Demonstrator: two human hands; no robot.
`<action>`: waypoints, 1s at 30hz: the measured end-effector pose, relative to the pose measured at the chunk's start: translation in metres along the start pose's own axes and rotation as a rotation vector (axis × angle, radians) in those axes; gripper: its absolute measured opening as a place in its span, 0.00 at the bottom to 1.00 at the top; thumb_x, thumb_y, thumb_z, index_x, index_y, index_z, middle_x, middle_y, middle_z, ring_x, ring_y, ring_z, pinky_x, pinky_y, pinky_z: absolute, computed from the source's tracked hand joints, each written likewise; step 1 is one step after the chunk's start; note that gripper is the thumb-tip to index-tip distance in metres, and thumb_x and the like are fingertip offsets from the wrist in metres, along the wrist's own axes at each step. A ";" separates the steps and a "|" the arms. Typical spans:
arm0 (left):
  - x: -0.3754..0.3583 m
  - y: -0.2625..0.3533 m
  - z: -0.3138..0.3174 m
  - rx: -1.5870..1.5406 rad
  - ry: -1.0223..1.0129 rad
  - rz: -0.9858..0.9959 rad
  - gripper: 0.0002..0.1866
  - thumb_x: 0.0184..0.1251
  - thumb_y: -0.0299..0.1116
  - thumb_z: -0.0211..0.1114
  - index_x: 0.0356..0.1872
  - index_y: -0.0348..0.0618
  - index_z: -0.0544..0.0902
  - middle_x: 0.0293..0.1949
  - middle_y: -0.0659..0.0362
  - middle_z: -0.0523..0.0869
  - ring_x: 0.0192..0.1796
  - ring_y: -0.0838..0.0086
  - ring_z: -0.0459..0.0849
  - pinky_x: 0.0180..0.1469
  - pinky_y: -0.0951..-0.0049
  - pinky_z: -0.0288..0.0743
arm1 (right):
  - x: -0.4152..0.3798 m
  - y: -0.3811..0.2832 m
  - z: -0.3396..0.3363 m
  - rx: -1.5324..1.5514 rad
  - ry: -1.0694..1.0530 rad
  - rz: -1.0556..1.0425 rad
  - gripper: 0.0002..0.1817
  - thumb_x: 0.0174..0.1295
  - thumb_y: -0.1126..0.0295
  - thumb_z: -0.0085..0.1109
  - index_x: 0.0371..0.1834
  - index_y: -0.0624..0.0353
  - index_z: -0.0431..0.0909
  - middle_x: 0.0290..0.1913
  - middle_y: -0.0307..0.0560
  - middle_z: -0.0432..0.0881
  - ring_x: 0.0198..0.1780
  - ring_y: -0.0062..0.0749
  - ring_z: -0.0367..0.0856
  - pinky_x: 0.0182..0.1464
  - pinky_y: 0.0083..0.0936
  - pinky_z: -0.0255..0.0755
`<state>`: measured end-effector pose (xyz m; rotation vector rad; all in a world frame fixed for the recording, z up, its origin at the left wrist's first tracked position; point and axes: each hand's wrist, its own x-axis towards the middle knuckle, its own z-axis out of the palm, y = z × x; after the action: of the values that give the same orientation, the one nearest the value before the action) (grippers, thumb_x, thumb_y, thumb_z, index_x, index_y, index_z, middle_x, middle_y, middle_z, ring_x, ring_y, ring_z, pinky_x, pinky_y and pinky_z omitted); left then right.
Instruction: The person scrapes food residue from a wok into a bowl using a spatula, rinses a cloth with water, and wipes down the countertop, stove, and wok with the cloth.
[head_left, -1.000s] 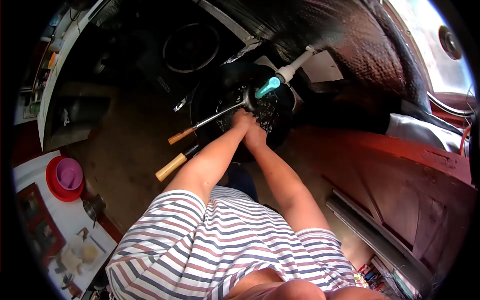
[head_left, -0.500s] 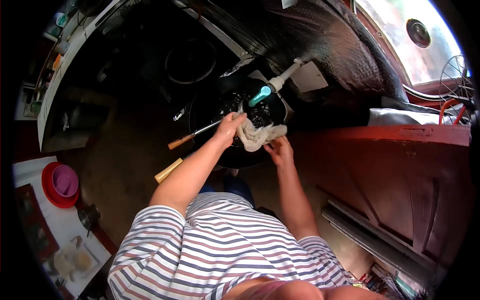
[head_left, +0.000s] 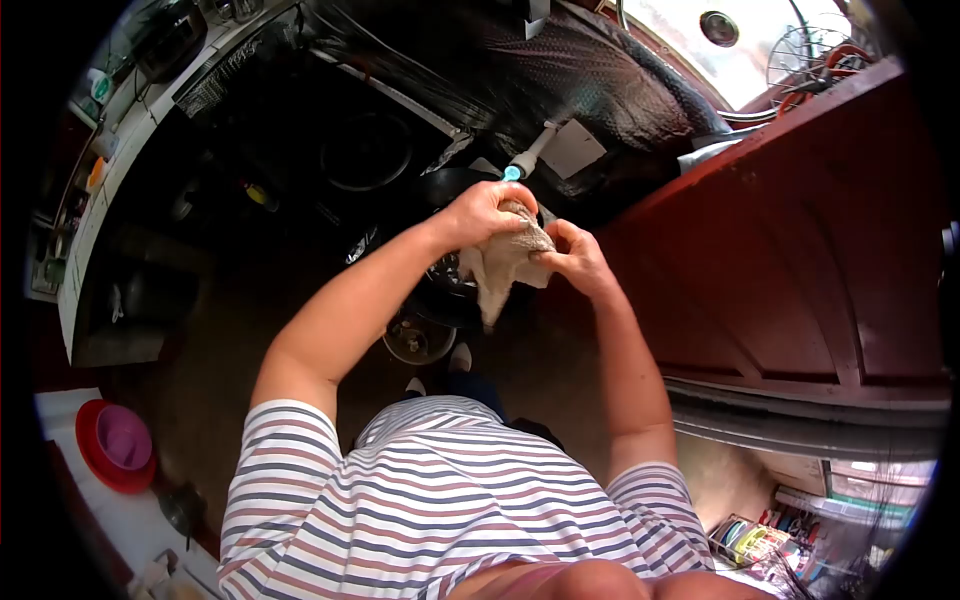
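A wet-looking beige cloth (head_left: pixel 503 262) hangs between my two hands, its lower corner drooping to a point. My left hand (head_left: pixel 480 215) grips its upper edge, fingers closed on the fabric. On the other side, my right hand (head_left: pixel 582 262) pinches the cloth near its right edge. Just beyond my left hand is the turquoise tip (head_left: pixel 512 174) of a white tap (head_left: pixel 528 160). Below the cloth is a dark round basin (head_left: pixel 437 187), mostly hidden by my hands and left forearm.
A dark red wooden panel (head_left: pixel 750 270) stands close on my right. By my feet is a round container (head_left: pixel 420 342). A red basin (head_left: pixel 90 450) with a pink bowl (head_left: pixel 125 440) sits at lower left. A white-edged counter (head_left: pixel 95 215) runs along the left.
Both hands have lifted the cloth up and forward, and it now hangs more spread out. My right hand now pinches it. The wooden-handled tool by the left forearm no longer shows. The view has shifted.
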<state>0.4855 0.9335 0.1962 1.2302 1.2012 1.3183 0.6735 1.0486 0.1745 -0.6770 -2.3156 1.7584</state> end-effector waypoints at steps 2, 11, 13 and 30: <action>-0.007 0.023 -0.005 0.284 -0.012 0.076 0.13 0.49 0.22 0.57 0.39 0.36 0.79 0.35 0.57 0.82 0.40 0.74 0.79 0.45 0.75 0.72 | -0.018 -0.028 -0.005 0.125 -0.173 0.089 0.16 0.50 0.70 0.67 0.40 0.61 0.75 0.32 0.33 0.76 0.34 0.14 0.72 0.37 0.14 0.67; -0.037 0.097 0.054 0.632 -0.239 0.285 0.12 0.48 0.25 0.61 0.36 0.39 0.75 0.35 0.55 0.78 0.42 0.65 0.78 0.45 0.69 0.71 | -0.070 -0.066 0.035 0.342 0.018 -0.087 0.12 0.49 0.75 0.59 0.40 0.62 0.77 0.35 0.35 0.77 0.37 0.17 0.72 0.40 0.17 0.67; -0.044 0.093 0.045 0.943 -0.189 0.278 0.11 0.49 0.26 0.61 0.36 0.40 0.77 0.37 0.52 0.79 0.44 0.57 0.78 0.45 0.64 0.71 | -0.082 -0.067 0.028 0.174 0.170 -0.034 0.07 0.50 0.74 0.59 0.32 0.62 0.78 0.29 0.34 0.76 0.33 0.15 0.70 0.36 0.16 0.64; 0.045 -0.073 0.160 -1.963 0.126 0.600 0.20 0.70 0.44 0.46 0.53 0.42 0.72 0.56 0.55 0.74 0.58 0.70 0.72 0.59 0.70 0.68 | -0.075 -0.091 0.059 1.446 0.086 -0.002 0.20 0.66 0.60 0.48 0.54 0.62 0.66 0.41 0.52 0.79 0.36 0.32 0.81 0.31 0.21 0.75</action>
<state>0.6439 0.9937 0.1298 -0.0717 -0.6968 1.9930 0.6935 0.9448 0.2539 -0.3841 -0.5149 2.5802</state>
